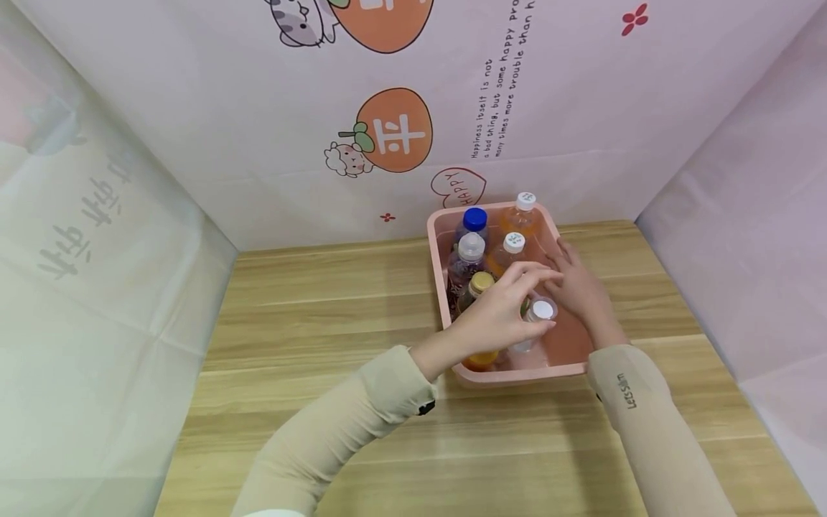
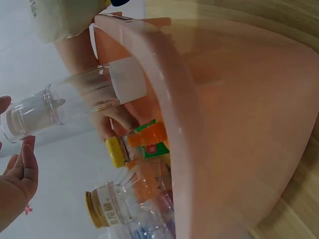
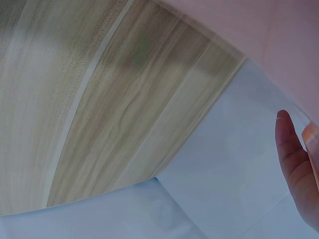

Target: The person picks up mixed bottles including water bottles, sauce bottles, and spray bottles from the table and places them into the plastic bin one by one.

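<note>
A pink plastic basin (image 1: pixel 507 375) stands on the wooden table with several bottles in it. My left hand (image 1: pixel 494 319) reaches over its near left side. Its thumb and fingers are spread around the top of a clear bottle with a white cap (image 1: pixel 543 309), with a gap visible between the fingers and the cap. In the left wrist view, this clear bottle (image 2: pixel 82 97) rises above the rim near the left fingertips. My right hand (image 1: pixel 580 291) grips the basin's right rim, fingers on both sides of the wall; one straight finger (image 3: pixel 291 149) shows outside it.
Around the clear bottle are a blue-capped bottle (image 1: pixel 474 220), a translucent-capped bottle (image 1: pixel 471 248), a gold-capped bottle (image 1: pixel 481 281) and white-capped orange drinks (image 1: pixel 514 243). A yellow-capped bottle (image 2: pixel 116 152) also stands inside. Printed cloth (image 1: pixel 291 143) hangs close behind the basin.
</note>
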`<action>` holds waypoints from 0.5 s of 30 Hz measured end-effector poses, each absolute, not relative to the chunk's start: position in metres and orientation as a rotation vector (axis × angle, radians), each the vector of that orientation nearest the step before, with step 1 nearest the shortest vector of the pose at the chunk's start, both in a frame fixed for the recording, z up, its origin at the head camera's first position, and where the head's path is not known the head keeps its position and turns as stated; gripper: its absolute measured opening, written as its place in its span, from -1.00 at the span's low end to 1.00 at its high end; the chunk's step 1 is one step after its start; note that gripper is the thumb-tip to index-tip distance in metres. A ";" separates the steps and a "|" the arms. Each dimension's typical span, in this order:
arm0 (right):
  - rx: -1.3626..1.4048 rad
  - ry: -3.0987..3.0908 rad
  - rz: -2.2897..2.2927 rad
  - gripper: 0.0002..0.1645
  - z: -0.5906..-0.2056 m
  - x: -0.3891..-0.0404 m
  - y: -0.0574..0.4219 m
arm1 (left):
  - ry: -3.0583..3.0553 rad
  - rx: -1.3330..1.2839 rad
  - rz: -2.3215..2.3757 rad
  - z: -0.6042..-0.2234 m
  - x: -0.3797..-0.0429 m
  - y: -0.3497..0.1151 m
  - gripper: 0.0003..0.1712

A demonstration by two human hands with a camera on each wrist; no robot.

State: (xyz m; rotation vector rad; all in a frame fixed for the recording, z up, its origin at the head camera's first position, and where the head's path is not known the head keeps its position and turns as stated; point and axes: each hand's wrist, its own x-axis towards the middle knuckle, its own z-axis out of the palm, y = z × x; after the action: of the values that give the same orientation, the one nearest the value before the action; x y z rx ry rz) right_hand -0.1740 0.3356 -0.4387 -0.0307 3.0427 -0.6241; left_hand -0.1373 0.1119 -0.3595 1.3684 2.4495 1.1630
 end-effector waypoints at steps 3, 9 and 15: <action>-0.021 3.037 -0.618 -0.26 -0.439 -0.175 0.336 | 2.446 1.358 1.133 -0.363 -0.139 0.115 -0.33; -0.009 3.037 -0.619 -0.26 -0.440 -0.176 0.336 | 2.402 1.329 1.135 -0.371 -0.142 0.122 -0.32; -0.002 3.034 -0.638 -0.26 -0.441 -0.176 0.336 | 2.435 1.304 1.061 -0.376 -0.146 0.130 -0.30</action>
State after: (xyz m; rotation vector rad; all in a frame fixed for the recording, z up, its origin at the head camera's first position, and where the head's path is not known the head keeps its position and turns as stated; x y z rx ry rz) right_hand -0.1759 0.3363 -0.4408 -0.0016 3.0341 -0.6382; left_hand -0.1461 0.1300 -0.3758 1.3038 2.4346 1.0610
